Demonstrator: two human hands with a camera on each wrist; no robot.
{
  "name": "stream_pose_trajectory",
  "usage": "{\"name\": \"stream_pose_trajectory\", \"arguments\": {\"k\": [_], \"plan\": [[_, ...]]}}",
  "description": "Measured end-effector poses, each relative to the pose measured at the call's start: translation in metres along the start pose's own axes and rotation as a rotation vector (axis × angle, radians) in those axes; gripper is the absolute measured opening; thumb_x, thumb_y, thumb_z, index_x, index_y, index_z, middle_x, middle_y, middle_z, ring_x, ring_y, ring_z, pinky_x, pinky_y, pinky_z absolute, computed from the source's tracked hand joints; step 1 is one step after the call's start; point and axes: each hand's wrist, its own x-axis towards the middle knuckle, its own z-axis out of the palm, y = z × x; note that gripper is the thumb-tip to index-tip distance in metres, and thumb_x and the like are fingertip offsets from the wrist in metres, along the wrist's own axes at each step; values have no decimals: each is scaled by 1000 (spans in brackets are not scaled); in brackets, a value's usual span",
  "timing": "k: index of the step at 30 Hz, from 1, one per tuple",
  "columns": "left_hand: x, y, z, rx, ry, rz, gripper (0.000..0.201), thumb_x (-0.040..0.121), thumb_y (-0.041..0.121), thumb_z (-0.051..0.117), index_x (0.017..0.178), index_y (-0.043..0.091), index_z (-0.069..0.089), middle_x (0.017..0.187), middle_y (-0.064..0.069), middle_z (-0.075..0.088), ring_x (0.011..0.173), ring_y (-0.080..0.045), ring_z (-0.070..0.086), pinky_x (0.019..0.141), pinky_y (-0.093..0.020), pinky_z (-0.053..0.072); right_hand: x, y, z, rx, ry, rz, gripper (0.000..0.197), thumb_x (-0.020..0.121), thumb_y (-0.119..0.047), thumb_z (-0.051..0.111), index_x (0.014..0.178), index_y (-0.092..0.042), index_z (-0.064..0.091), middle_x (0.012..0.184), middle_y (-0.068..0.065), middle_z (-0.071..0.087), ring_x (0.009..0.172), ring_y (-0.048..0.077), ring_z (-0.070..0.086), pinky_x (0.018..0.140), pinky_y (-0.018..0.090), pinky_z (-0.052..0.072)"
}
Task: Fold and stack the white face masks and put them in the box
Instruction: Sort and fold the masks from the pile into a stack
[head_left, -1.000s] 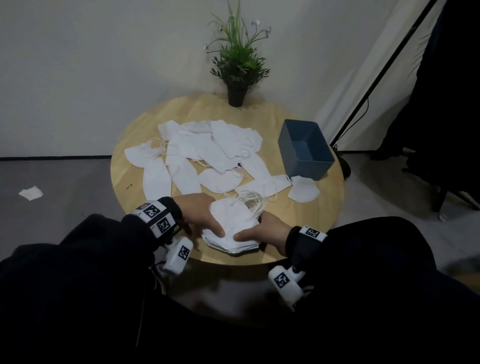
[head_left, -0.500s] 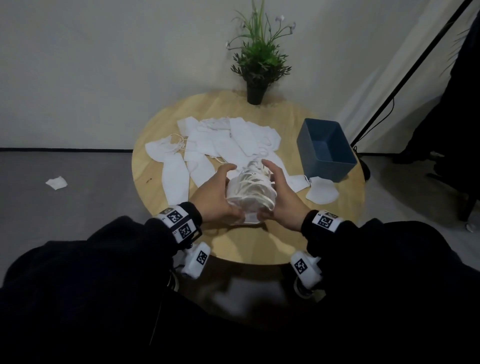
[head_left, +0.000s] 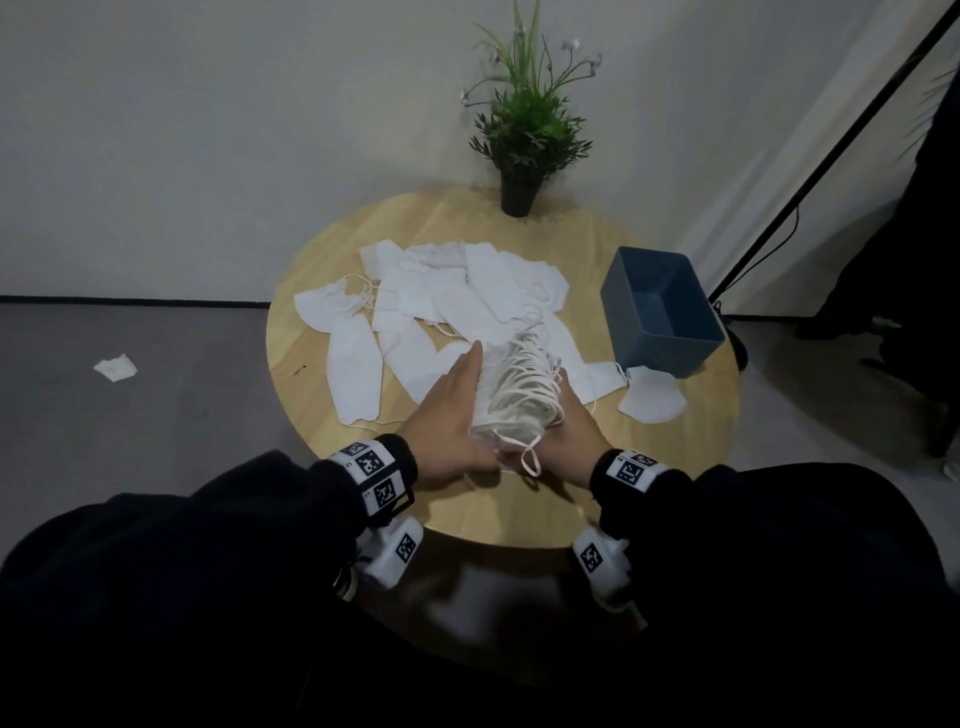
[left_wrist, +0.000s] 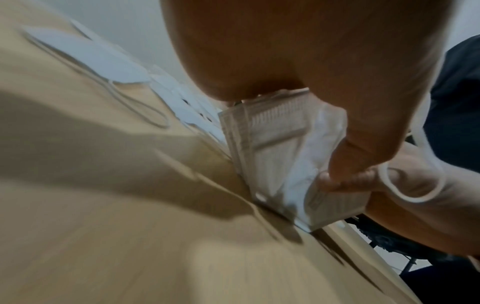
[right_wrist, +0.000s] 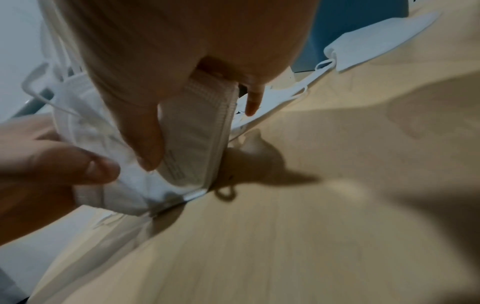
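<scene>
A stack of folded white masks (head_left: 519, 395) stands on its edge on the round wooden table (head_left: 493, 504), ear loops bunched on top. My left hand (head_left: 452, 415) presses its left side with straight fingers, thumb wrapped round the near end. My right hand (head_left: 574, 426) holds the other side the same way. The left wrist view shows the stack (left_wrist: 280, 164) touching the tabletop; so does the right wrist view, with the stack (right_wrist: 197, 131) under my thumb. Several loose masks (head_left: 467, 296) lie spread beyond. The blue box (head_left: 670, 353) sits at the right, with nothing visible inside.
One folded mask (head_left: 652, 400) lies just in front of the box. A potted plant (head_left: 524, 135) stands at the table's far edge. A scrap of white paper (head_left: 115, 367) lies on the floor to the left.
The stack lay flat near the table's front edge under both hands. Both hands lifted it, turned it onto its edge and now press it on the table farther in.
</scene>
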Motion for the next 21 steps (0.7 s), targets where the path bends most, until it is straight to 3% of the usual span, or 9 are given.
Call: {"name": "stream_pose_trajectory", "arguments": {"k": [3,5,7,9,11,13,16,18,21], "plan": [[-3,-1,0,4,-4,-60,157,49,67,87,164,17,-8,171,-3,11,154,-20,18,124,-36,22,0,8,1,-26,33,103,92,62,-75,84,137,-32,50,131,-8,61,125,14,59,104,40,53],[-5,-2,2,90,11,-47,144,50,57,90,162,18,8,162,-8,28,147,-27,31,119,-38,33,1,10,2,-50,26,122,106,49,-81,85,135,-32,50,130,-5,60,123,17,59,103,43,54],[-3,-3,3,138,57,-4,118,53,54,91,147,20,30,136,-3,48,122,-26,52,99,-40,49,2,12,-1,-86,10,115,100,56,-77,82,138,-30,48,134,1,54,127,22,52,110,42,46],[-2,0,2,130,81,19,107,56,61,91,138,23,35,124,1,56,107,-21,58,87,-38,52,2,4,-8,-121,-30,71,89,68,-76,72,138,-27,49,136,2,52,128,24,50,113,44,43],[-2,0,2,113,89,6,117,54,68,91,144,25,30,130,1,57,112,-20,57,92,-37,50,-3,-4,-14,-71,-53,35,70,72,-71,76,128,-36,52,131,-6,59,124,15,57,108,39,48],[-1,0,2,112,83,5,126,50,75,86,150,25,29,139,-3,51,123,-23,51,102,-41,47,-6,-14,-17,-32,-52,-45,42,80,-44,82,113,-41,56,120,-10,64,115,9,61,103,37,51],[0,9,-1,168,122,57,110,55,86,73,138,19,44,125,-5,53,113,-26,53,93,-42,48,-7,-27,-22,71,-51,-105,25,85,-36,73,100,-44,54,104,-17,61,99,0,59,97,35,51],[0,12,-4,228,152,67,118,55,88,71,144,17,41,133,-8,52,118,-27,50,99,-42,44,-6,-28,-26,78,-64,-104,28,82,-43,72,104,-39,56,106,-12,62,103,5,61,100,39,50],[0,6,-5,285,38,-24,152,51,76,86,163,14,4,167,-10,21,152,-27,23,126,-46,19,-4,-31,-26,-3,-69,-110,42,76,-47,81,109,-38,57,120,2,66,117,25,62,104,51,49]]}}
